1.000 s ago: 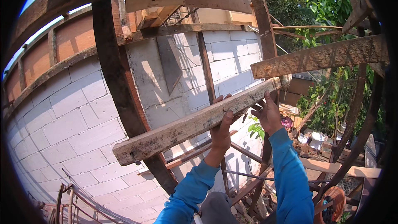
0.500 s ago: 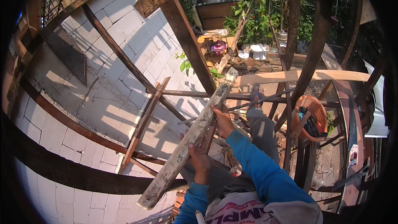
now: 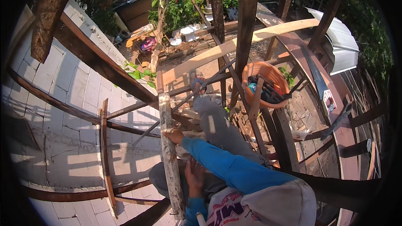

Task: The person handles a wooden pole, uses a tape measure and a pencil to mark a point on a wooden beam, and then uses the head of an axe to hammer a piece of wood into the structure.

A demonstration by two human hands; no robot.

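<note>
A long, weathered wooden plank (image 3: 168,142), splashed with pale mortar, runs from just left of my lap away toward a dark scaffold beam (image 3: 104,65). My right hand (image 3: 173,135), at the end of a blue sleeve, grips the plank about midway. Lower down, my left hand (image 3: 195,176) lies against the plank's right edge beside my thigh and seems to hold it. My grey-trousered leg (image 3: 217,129) stretches forward, with the sandalled foot (image 3: 196,79) resting on a thin crossbar.
A white block wall (image 3: 67,100) fills the left. Dark scaffold poles (image 3: 245,25) cross everywhere. An orange basket of tools (image 3: 264,84) hangs to the right, with a handsaw (image 3: 320,83) past it. A pale plank (image 3: 234,44) spans ahead. Plants and debris lie far below.
My view has tipped from the wall down to my lap. The plank, held overhead and crosswise a second ago, has come down and turned lengthwise beside my leg, both hands still on it.
</note>
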